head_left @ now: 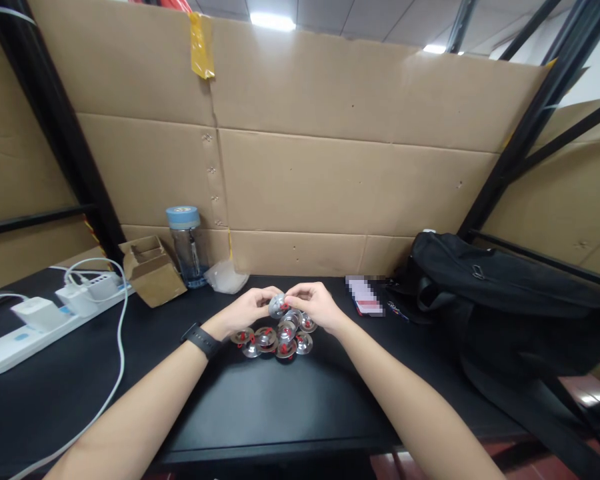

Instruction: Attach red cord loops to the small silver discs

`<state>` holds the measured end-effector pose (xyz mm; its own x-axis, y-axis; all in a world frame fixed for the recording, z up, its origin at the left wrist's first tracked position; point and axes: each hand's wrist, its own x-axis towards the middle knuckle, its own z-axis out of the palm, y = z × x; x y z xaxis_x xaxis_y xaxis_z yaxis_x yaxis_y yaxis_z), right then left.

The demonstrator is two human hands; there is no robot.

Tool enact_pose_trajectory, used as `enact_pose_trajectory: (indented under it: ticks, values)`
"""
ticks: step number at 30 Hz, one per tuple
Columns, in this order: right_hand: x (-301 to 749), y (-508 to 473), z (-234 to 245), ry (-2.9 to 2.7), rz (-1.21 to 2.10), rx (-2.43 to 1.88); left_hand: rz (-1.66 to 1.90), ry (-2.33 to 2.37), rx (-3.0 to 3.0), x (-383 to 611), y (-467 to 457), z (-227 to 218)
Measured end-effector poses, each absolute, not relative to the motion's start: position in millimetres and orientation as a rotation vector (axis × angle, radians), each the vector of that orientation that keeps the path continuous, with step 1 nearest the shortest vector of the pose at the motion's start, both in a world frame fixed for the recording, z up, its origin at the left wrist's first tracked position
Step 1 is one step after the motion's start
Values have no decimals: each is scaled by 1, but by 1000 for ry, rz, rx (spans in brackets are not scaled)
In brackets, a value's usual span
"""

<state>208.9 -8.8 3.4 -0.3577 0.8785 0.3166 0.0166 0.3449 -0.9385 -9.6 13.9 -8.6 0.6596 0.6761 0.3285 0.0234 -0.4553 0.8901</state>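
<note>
Both of my hands meet above a small heap of round silver metal discs with red centres (275, 339) on the black table (280, 407). My left hand (247, 308), with a black watch on its wrist, and my right hand (314, 305) together pinch one silver disc (277, 305) between their fingertips, just above the heap. Several more discs lie loose under and in front of the fingers.
A black bag (495, 293) fills the right side. At the back left stand a clear bottle with a blue lid (187, 245), a small cardboard box (153, 270) and a crumpled plastic bag (225, 277). A white power strip with chargers and cable (55, 313) lies left. Cardboard walls surround the table.
</note>
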Motion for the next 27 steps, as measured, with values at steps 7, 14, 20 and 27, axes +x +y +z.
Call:
enact_pose_trajectory:
  ticks: [7, 14, 20, 27]
  values:
    - [214, -9, 10, -1740, 1171, -924, 897, 797, 2413, -25, 19, 6]
    - [234, 6, 12, -1649, 1076, -982, 1149, 1660, 2511, -40, 32, -8]
    - [288, 47, -9, -1368, 691, -1445, 1111, 1811, 2493, -34, 47, -36]
    - [313, 63, -33, -1400, 564, -1631, 1046, 1769, 2490, -29, 53, -44]
